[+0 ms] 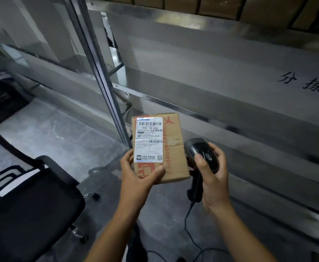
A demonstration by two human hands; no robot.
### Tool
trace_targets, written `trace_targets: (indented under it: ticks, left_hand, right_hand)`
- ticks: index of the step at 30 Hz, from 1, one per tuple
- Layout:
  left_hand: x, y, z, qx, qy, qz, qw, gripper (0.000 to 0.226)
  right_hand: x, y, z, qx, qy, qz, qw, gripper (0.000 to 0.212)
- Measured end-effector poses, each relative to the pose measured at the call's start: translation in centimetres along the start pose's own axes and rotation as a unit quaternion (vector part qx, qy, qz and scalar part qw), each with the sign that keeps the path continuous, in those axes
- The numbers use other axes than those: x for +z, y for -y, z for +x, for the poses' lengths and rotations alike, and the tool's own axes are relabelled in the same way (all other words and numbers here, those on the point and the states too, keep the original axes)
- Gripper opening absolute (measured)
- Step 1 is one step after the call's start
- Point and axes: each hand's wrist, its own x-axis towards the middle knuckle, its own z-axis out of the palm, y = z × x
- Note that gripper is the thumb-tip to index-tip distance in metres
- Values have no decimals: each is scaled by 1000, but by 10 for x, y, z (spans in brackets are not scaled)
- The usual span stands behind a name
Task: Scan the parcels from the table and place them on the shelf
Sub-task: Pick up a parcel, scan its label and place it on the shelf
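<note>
My left hand (137, 174) grips a small brown cardboard parcel (173, 148) by its near end, thumb across the top. The parcel faces up with a white barcode label and red print along its right side. My right hand (213, 178) holds a black handheld barcode scanner (200, 154) just right of the parcel, thumb on its top; its black cable hangs down to the floor. Both are held in the air in front of a metal shelf (230, 72).
A grey metal upright post (98, 72) of the shelf rises just behind the parcel. Brown cartons (221, 4) line the top shelf level. A black office chair (32, 205) stands at lower left on the grey floor.
</note>
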Motion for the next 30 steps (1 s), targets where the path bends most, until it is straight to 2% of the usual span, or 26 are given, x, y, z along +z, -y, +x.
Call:
trace_targets:
  ticks: [6, 8, 15, 21, 25, 28, 30]
  left_hand:
    - [-35, -19, 99, 9, 16, -16, 1000, 99]
    - [-52, -27, 128, 12, 25, -16, 999, 96]
    - [-96, -40, 221, 14, 28, -10, 999, 90]
    - [-100, -41, 297, 37, 27, 56, 997, 101]
    - [-97, -47, 348, 57, 22, 105, 993, 85]
    - [-94, -51, 392, 37, 20, 118, 992, 70]
    - [-94, -56, 422, 29, 24, 143, 989, 72]
  right_hand:
    - [82, 11, 51, -15, -25, 4, 1000, 68]
    - [111, 11, 66, -12, -22, -5, 1000, 69]
    - [198, -7, 114, -9, -48, 10, 999, 53]
    - [234, -28, 168, 12, -82, 14, 996, 71]
    - [258, -43, 211, 37, -69, 16, 997, 67]
    - [280, -52, 248, 51, -61, 18, 997, 63]
    - [295, -60, 273, 67, -57, 25, 996, 64]
